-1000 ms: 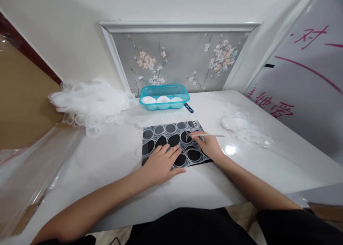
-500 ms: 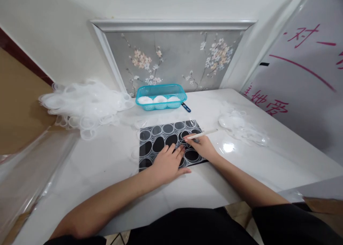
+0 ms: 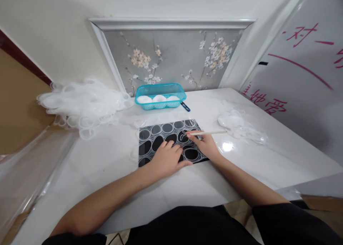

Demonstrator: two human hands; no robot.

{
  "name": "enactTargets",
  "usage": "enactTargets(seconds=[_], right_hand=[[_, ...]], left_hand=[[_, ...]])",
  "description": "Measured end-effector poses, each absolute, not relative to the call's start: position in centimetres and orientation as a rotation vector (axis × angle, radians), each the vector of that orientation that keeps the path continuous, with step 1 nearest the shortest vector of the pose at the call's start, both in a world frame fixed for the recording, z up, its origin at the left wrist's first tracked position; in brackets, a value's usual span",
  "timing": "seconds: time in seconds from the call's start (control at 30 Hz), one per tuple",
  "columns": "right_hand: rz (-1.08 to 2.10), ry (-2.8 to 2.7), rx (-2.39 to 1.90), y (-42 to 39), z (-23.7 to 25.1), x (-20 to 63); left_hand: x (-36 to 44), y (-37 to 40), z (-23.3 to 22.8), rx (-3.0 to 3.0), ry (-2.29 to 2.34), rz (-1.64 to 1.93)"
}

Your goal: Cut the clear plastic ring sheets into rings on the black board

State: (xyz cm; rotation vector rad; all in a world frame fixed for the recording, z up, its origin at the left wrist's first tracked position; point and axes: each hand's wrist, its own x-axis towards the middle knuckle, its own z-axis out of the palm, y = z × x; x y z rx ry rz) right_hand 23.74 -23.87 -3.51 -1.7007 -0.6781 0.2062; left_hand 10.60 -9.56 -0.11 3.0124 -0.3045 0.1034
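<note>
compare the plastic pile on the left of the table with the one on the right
The left pile is much bigger and heaped high; the right pile is small and low. The left pile lies far from both hands; the right pile sits near the right hand. Both are clear plastic pieces.

Both bare forearms reach forward and converge mid-frame: left hand (image 3: 166,160) palm-down, fingers spread flat and pointing up-right, thumb out to the right; right hand (image 3: 205,146) just right of it, fingers curled in a pinch grip, knuckles up, wrist low.
</note>
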Motion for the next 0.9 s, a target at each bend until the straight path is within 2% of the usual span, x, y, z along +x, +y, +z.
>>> enactTargets(seconds=[0.17,0.3,0.9], right_hand=[[0.638,-0.453,-1.43,-23.9,-1.9,22.7],[0.817,-0.421,-1.282,-23.8,-1.7,22.2],[0.801,-0.407,-1.314,-23.7,-2.2,22.2]], left_hand=[[12.1,-8.4,1.3,2.681,0.043,0.371],[12.3,-8.2,1.4,2.43,0.026,0.374],[12.3,-8.3,1.6,2.349,0.011,0.449]])
